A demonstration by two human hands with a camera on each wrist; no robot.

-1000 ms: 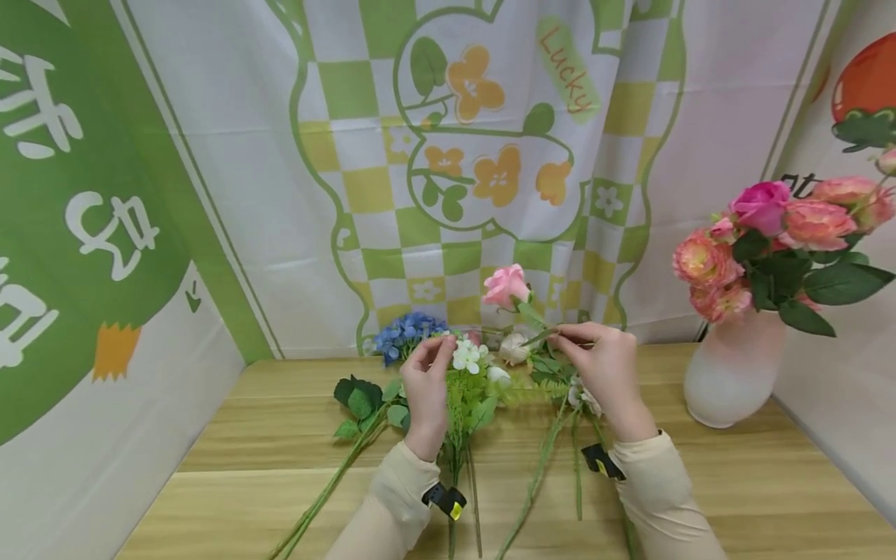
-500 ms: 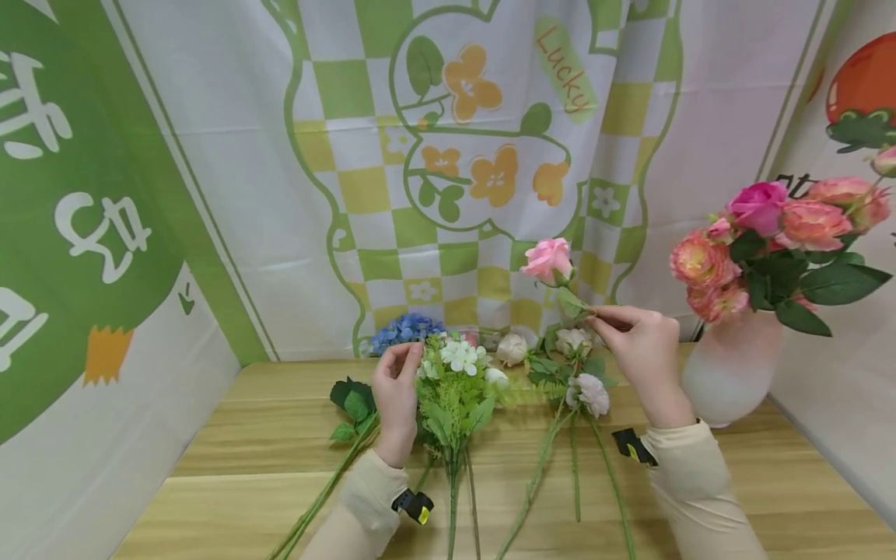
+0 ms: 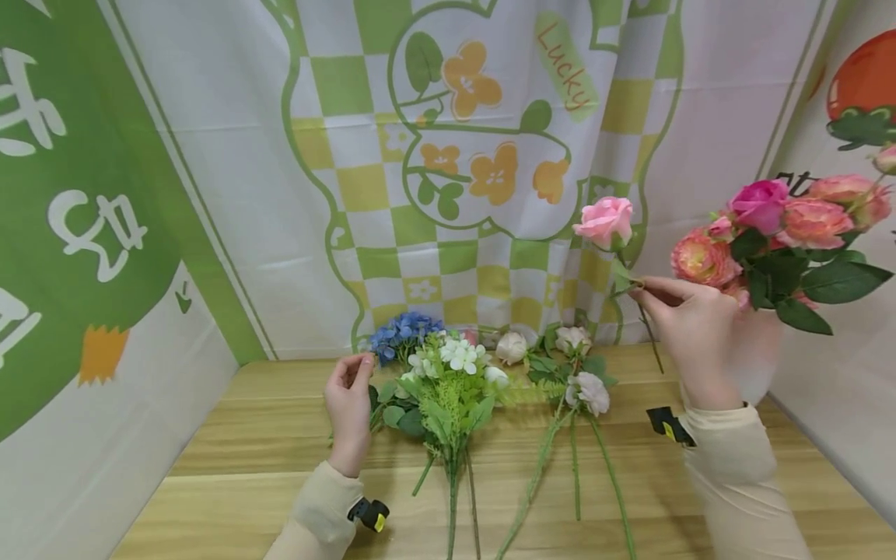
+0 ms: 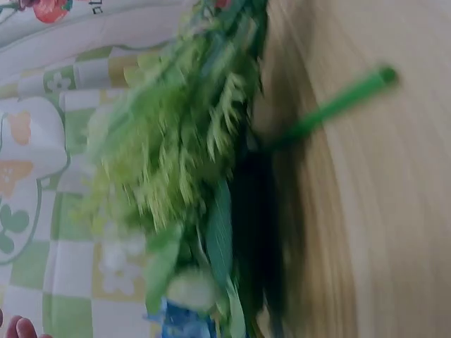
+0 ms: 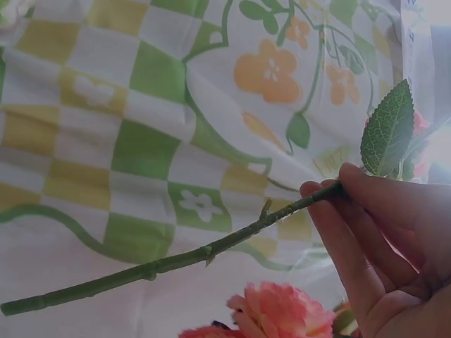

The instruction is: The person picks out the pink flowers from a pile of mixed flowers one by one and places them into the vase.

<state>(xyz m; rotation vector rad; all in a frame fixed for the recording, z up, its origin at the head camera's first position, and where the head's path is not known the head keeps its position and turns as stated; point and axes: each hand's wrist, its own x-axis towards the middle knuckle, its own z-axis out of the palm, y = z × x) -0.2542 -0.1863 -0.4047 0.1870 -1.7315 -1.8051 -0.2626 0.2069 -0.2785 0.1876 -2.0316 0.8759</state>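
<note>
Right hand: pinches pink rose; left hand: loosely curled, empty; risk: fingertip-only pinch may let stem pivot

pink rose | leaning left, flower-end up | thorned green stem slanting down | pinched in right grip

Cream sleeves and black straps dress both wrists.
Each strap bears a small yellow mark; the close-fitting fabric creases along the right forearm.
</note>
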